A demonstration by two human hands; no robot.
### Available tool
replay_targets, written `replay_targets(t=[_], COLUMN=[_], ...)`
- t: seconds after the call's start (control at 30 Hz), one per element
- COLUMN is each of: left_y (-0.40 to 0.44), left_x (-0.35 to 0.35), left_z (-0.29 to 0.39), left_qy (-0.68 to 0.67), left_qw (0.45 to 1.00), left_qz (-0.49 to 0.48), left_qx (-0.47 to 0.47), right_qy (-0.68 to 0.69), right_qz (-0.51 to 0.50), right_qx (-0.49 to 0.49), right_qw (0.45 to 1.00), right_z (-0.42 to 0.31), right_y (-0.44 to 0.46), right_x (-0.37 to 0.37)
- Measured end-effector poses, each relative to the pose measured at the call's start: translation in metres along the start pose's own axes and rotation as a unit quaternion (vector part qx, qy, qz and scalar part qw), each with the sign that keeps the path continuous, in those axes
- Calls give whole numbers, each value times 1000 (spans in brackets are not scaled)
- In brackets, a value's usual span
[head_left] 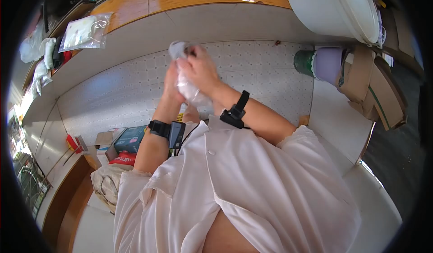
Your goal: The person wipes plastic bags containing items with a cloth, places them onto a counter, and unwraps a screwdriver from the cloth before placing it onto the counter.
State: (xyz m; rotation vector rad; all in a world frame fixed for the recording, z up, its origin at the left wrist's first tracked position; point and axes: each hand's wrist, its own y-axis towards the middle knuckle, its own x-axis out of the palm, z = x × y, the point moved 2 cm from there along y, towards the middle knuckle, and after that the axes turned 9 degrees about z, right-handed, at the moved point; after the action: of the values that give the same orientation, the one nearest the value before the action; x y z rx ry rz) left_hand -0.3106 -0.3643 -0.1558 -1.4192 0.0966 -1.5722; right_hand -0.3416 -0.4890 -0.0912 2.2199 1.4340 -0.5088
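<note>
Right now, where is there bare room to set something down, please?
Front of the brown wooden tabletop, between the clear plastic bag and large white tub; white dotted floor, between the right hand and green round container. Crowded: around the teal box.

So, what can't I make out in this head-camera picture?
All in the head view:
Plastic bundle: blurred, partly covered by the right hand; its contents can't be told.
Left hand: some fingers hidden behind the bundle and right hand.
White tub: cut off by the top edge.
Teal box: print too small to read.
</note>
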Motion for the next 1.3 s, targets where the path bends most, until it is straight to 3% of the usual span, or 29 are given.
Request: replay_targets(t=[0.07,0.2,0.27,0.3,0.37,0.4,0.47,0.5,0.53,0.6,0.63,0.67,0.7,0.73,0.77,0.87,0.97,1.0,1.03,1.1,1.23,1.3], left_y=[-15,-8,1,-3,-14,-6,7,15,28,34,28,21,10,13,18,50,123,144,149,161,112,112], left_x=[48,46,29,36,56,62,70,82,100,92,103,110,121,124,130,139,107,104,116,140,225,254], left_z=[-16,-27,-29,-27,-24,-23,-31,-53,-78,-87,-85,-100,-113,-122,-133,-170,-203,-209,-233,-280,-394,-437], left_qy=[19,28,-28,-25,16,27,-7,-6,108,268,336,232,121,136,148,165,97,116,156,235,236,354], left_qw=[998,997,979,978,994,991,982,980,987,940,904,962,971,961,958,952,935,930,929,920,905,875], left_qz=[53,56,-119,-122,-5,-20,-49,-57,-120,-204,-238,-137,-22,2,-2,-17,-139,-161,-151,-130,-49,-1], left_qx=[-34,-54,-162,-165,-110,-126,-180,-192,-22,64,115,-44,-204,-242,-247,-258,-312,-308,-300,-286,-349,-329], right_qy=[-33,-61,196,195,205,239,68,58,-18,-98,-97,-92,-89,-112,-135,-88,-34,-6,21,43,-54,140], right_qz=[4,17,85,89,104,80,2,11,6,15,67,118,132,105,77,157,213,188,164,210,332,320], right_qx=[23,72,260,259,178,180,54,59,9,-36,31,101,110,117,122,133,128,139,150,169,188,276], right_qw=[999,995,942,942,957,951,996,996,1000,994,993,984,981,981,980,975,968,972,975,962,923,896], right_z=[29,67,76,73,52,42,23,14,5,11,26,41,53,68,82,109,113,119,125,152,268,338], right_y=[15,19,12,10,-7,-17,-45,-59,-68,-70,-60,-54,-55,-56,-58,-77,-115,-129,-140,-147,-143,-155], right_x=[-14,-48,-75,-90,-123,-128,-127,-118,-104,-106,-115,-125,-135,-150,-162,-180,-207,-216,-231,-260,-338,-362])
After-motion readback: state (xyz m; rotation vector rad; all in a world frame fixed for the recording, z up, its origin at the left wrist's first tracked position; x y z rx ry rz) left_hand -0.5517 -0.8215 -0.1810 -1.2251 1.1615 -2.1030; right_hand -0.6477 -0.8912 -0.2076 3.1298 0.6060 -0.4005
